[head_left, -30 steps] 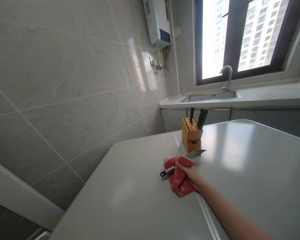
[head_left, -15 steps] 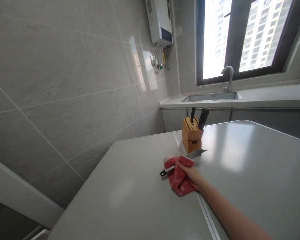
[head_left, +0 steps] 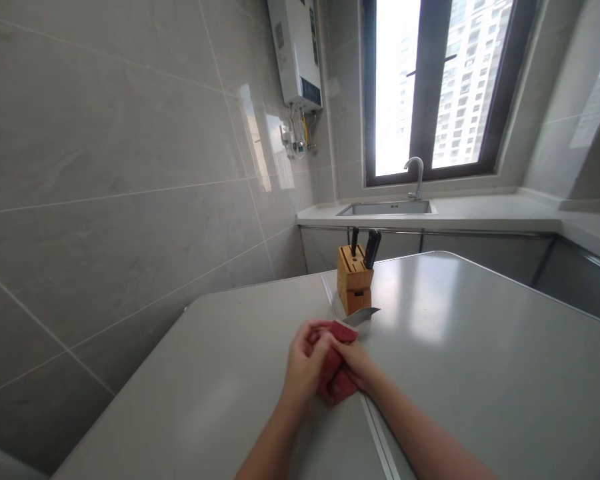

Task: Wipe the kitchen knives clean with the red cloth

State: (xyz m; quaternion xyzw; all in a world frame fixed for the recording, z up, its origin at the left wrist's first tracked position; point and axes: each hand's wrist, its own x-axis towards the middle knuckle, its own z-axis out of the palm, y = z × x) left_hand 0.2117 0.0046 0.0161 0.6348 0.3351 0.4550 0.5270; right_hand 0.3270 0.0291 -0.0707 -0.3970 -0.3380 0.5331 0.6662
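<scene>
A red patterned cloth (head_left: 338, 388) is bunched around a kitchen knife (head_left: 361, 316), low over the table. The pointed steel blade sticks out toward the upper right, in front of the wooden knife block (head_left: 356, 270). My right hand (head_left: 359, 363) is closed on the cloth from the right side. On the other side, my left hand (head_left: 303, 367) curls its fingers and thumb at the cloth's upper left edge, slightly blurred. The knife's handle is hidden behind my left hand and the cloth.
Two black-handled tools (head_left: 371, 249) stand in the block's slots. The block sits on a light, glossy table (head_left: 230, 373) with a strip (head_left: 377, 430) along it. Behind are a counter with a sink (head_left: 387, 209), a faucet (head_left: 418, 179) and a window.
My left hand has come in from below and closed at the cloth, covering the knife handle. My right hand keeps its hold. The camera view has shifted, so the scene sits further left.
</scene>
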